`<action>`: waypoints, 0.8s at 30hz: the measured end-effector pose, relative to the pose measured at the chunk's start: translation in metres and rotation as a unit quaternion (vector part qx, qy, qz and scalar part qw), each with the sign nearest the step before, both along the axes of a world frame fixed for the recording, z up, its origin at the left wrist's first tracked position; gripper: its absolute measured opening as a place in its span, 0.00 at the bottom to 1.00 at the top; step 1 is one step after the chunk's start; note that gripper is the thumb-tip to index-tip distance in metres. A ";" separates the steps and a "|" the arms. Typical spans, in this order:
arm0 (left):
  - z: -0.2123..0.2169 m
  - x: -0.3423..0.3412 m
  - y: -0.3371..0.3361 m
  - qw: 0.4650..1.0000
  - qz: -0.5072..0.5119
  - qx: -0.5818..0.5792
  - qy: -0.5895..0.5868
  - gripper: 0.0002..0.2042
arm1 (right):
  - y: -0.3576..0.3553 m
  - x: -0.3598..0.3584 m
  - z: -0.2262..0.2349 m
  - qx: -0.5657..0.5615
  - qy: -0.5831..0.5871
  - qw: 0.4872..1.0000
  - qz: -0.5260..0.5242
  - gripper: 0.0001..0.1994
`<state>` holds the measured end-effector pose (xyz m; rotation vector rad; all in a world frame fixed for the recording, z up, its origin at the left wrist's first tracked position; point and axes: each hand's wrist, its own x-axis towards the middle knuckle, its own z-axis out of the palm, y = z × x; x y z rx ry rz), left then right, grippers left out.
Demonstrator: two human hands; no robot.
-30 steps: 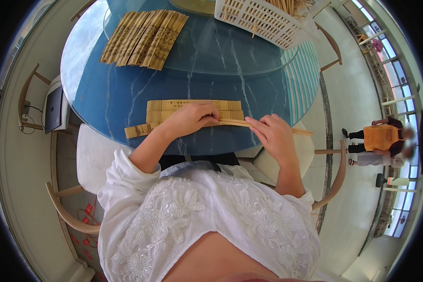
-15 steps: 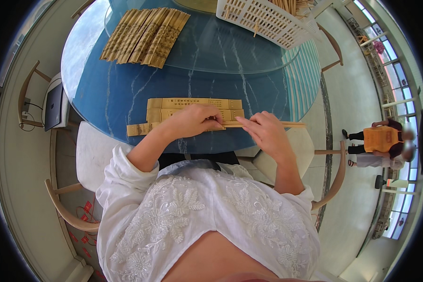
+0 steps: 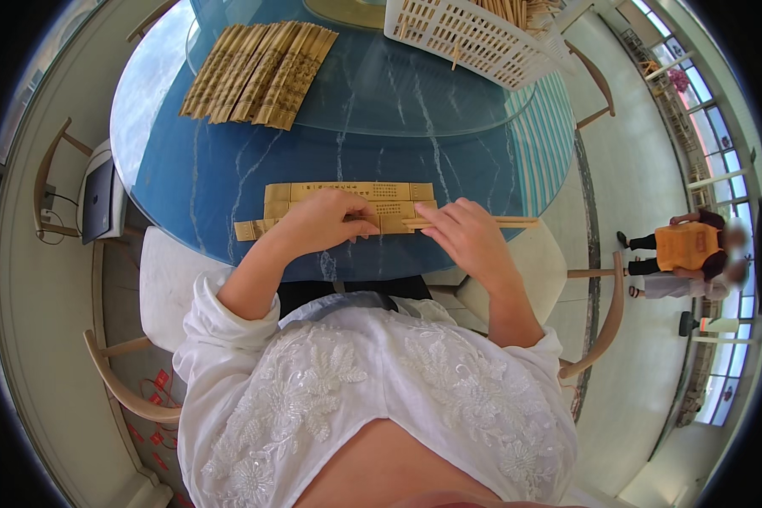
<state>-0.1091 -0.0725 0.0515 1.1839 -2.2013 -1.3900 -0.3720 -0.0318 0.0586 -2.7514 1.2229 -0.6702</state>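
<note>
My left hand (image 3: 323,222) pinches a tan paper chopstick sleeve (image 3: 252,229) at the table's near edge, its left end poking out past the wrist. My right hand (image 3: 466,239) has its fingers closed on a pair of pale wooden chopsticks (image 3: 513,222). They point left, with their tips at the right end of the held sleeve; whether they are inside it I cannot tell. Just beyond my hands, flat printed sleeves (image 3: 402,190) lie overlapping on the table.
A fanned row of patterned sleeves (image 3: 258,74) lies at the far left of the blue round table (image 3: 203,182). At the far right a white slatted basket (image 3: 449,35) holds many chopsticks. Chairs (image 3: 533,275) flank me, and a laptop (image 3: 97,199) rests on a seat at left. Other people stand at far right.
My left hand has shifted left along the sleeve, baring more of its right part. The right hand and the chopsticks have moved slightly left.
</note>
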 end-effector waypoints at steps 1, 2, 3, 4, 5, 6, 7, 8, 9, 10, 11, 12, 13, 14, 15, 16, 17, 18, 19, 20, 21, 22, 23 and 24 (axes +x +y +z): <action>-0.005 -0.001 0.000 1.000 0.006 0.020 0.023 0.09 | 0.000 0.003 0.000 0.001 0.004 1.000 0.000 0.19; -0.008 -0.002 0.000 0.998 0.010 0.039 0.046 0.08 | 0.001 0.005 -0.001 0.002 0.009 1.000 -0.002 0.19; -0.008 -0.003 0.000 0.998 0.009 0.045 0.050 0.08 | 0.001 0.007 -0.001 0.002 0.014 1.000 -0.004 0.19; -0.008 -0.004 0.000 0.997 0.009 0.051 0.053 0.08 | 0.001 0.008 0.000 0.000 0.012 1.000 0.002 0.20; -0.008 -0.005 0.000 0.997 0.008 0.057 0.056 0.08 | 0.000 0.010 0.000 -0.003 0.009 1.000 0.008 0.20; -0.007 -0.004 0.000 0.995 0.012 0.068 0.068 0.08 | 0.000 0.010 0.000 -0.006 0.006 1.000 0.014 0.20; -0.005 -0.003 0.001 0.994 0.015 0.078 0.079 0.08 | 0.001 0.008 0.005 -0.003 0.002 1.000 -0.012 0.19; -0.004 -0.001 0.001 0.992 0.023 0.088 0.089 0.08 | 0.002 0.005 0.012 0.001 -0.004 0.999 -0.035 0.19; -0.003 0.004 0.001 0.992 0.030 0.086 0.086 0.08 | 0.002 0.001 0.017 0.004 -0.011 0.998 -0.058 0.18; -0.003 0.009 0.001 0.992 0.037 0.084 0.084 0.07 | 0.001 -0.007 0.016 -0.008 -0.058 0.993 -0.104 0.17; -0.002 0.013 0.000 0.992 0.040 0.082 0.083 0.07 | 0.001 -0.019 0.018 -0.022 -0.102 0.982 -0.154 0.16; -0.001 0.018 0.000 0.993 0.040 0.078 0.081 0.07 | -0.001 -0.029 0.017 -0.036 -0.151 0.968 -0.198 0.15; 0.001 0.022 0.001 0.993 0.041 0.073 0.078 0.07 | -0.003 -0.040 0.014 -0.052 -0.168 0.958 -0.228 0.13; 0.002 0.024 0.000 0.994 0.038 0.068 0.080 0.06 | -0.002 -0.051 0.012 -0.071 -0.181 0.946 -0.260 0.12; 0.003 0.027 0.001 0.992 0.043 0.073 0.090 0.06 | -0.003 -0.055 0.008 -0.087 -0.199 0.933 -0.288 0.11; 0.003 0.029 0.002 0.991 0.049 0.078 0.100 0.06 | -0.002 -0.055 0.004 -0.021 -0.261 0.917 -0.302 0.10; 0.002 0.030 0.003 0.989 0.053 0.084 0.111 0.06 | 0.001 -0.054 0.002 0.046 -0.319 0.893 -0.312 0.10; 0.002 0.031 0.002 0.989 0.053 0.080 0.111 0.06 | 0.003 -0.053 0.001 0.113 -0.375 0.863 -0.320 0.09; 0.003 0.032 0.002 0.989 0.053 0.076 0.111 0.06 | 0.001 -0.049 -0.001 0.135 -0.418 0.842 -0.314 0.09; 0.004 0.032 0.002 0.990 0.054 0.073 0.112 0.06 | 0.000 -0.047 -0.001 0.157 -0.467 0.817 -0.299 0.09; 0.007 0.032 0.002 0.990 0.061 0.067 0.105 0.06 | -0.002 -0.045 -0.001 0.178 -0.515 0.790 -0.282 0.09; 0.008 0.033 0.002 0.990 0.062 0.069 0.106 0.06 | -0.003 -0.044 0.000 0.199 -0.560 0.760 -0.265 0.10; 0.009 0.035 0.003 0.990 0.063 0.072 0.108 0.06 | -0.004 -0.044 -0.001 0.206 -0.601 0.734 -0.240 0.10; 0.009 0.036 0.003 0.989 0.063 0.076 0.110 0.06 | -0.004 -0.043 -0.001 0.213 -0.640 0.706 -0.215 0.10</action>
